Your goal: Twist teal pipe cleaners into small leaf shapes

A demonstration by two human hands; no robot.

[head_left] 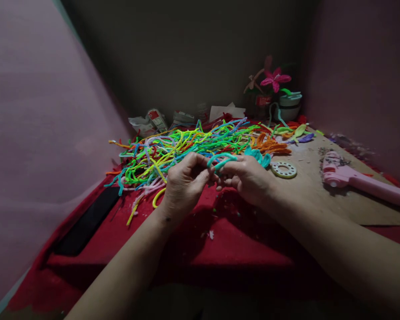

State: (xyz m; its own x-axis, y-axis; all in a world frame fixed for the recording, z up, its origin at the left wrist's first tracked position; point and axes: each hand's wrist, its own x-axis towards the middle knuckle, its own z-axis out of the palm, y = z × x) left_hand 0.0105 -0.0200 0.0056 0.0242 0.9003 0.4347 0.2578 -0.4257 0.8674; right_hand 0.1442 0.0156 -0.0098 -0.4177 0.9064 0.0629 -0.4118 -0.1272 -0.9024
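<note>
readable text: none | labels, numbers: none legible | red-and-white packet [157, 119]: markings too small to read

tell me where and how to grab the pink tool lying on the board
Probably by the handle of the pink tool, from above, with the right hand, since it lies on that side. The long, slim handle stretches from the wider head toward the picture's right edge, easy to wrap around. Dark fluff clings about the head, so that end looks worse.

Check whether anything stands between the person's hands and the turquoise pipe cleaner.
Nothing visible does: the left hand and right hand both pinch the turquoise pipe cleaner. The multicoloured pile lies beyond them.
</note>
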